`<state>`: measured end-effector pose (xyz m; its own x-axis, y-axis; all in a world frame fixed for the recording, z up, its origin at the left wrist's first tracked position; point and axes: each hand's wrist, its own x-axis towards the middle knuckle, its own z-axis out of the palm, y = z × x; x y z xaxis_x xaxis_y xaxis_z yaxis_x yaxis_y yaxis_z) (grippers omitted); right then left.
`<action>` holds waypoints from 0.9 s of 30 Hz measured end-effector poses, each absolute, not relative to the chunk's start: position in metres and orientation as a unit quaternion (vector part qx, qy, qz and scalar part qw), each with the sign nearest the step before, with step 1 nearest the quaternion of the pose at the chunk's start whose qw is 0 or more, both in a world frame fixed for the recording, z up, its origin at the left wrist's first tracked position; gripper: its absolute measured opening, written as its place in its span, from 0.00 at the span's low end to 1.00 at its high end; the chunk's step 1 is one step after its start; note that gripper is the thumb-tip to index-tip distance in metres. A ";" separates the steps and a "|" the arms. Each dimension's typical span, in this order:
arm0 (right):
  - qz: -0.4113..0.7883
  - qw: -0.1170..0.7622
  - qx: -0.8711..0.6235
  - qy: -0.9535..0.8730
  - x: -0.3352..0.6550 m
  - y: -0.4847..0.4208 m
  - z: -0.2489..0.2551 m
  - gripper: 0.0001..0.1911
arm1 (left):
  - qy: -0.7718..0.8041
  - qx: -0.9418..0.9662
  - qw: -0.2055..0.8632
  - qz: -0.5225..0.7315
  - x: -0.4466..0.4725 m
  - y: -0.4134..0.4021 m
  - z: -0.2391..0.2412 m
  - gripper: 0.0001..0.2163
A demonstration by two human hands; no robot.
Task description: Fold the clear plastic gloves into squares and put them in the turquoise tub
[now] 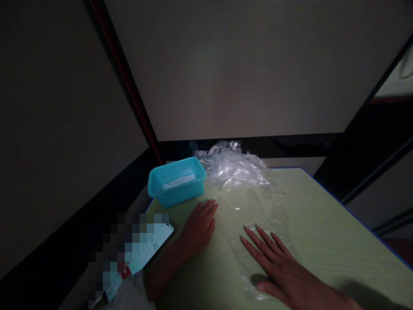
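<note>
We spread our right hand's (280, 263) fingers on a clear glove (248, 263) pointing lengthwise away; our left hand's (199, 227) fingers lie close together.

A plastic bin (180, 196) sits at the table's (325, 211) far-left corner, disposable gloves (237, 168) to its right, a smartphone (151, 245) before it.

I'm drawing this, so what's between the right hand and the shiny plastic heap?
In the head view, thin clear plastic lies spread on the table there.
</note>
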<state>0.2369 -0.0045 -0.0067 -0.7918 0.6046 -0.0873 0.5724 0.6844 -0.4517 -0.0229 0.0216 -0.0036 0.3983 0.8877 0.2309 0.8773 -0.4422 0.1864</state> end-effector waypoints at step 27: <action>0.256 0.058 -0.156 -0.952 0.207 -0.009 0.037 0.18 | 0.623 0.760 -0.054 0.177 -0.015 0.021 -0.007 0.13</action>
<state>0.2069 -0.0093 0.0367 -0.9444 0.3275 0.0303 0.2681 0.8197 -0.5062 -0.0152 0.0214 -0.0071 0.1615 0.9279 0.3360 0.9661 -0.2182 0.1383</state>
